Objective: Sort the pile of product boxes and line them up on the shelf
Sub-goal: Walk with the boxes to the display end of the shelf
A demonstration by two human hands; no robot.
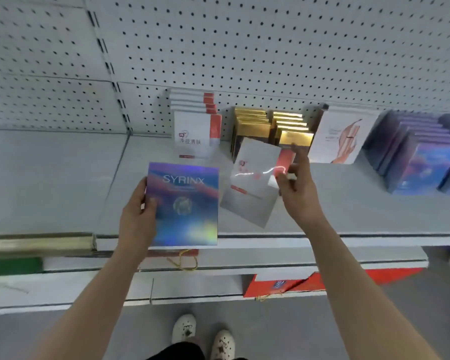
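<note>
**Two boxes held over the grey shelf**

A pale grey metal shelf (63,178) runs below a white perforated back panel (244,48). The left hand (138,216) has its fingers clasped on the left edge of a holographic blue-purple SYRINX box (185,203), held over the shelf's front lip. Behind stands a row of white boxes with red stripes (196,133). The right hand (296,188) pinches a tilted, blurred white-and-red box (252,183) above the shelf. Further right stand gold boxes (270,126), a white box with a hand drawing (343,136) and blue-purple boxes (421,157). Grey floor (296,328) lies below.
</note>
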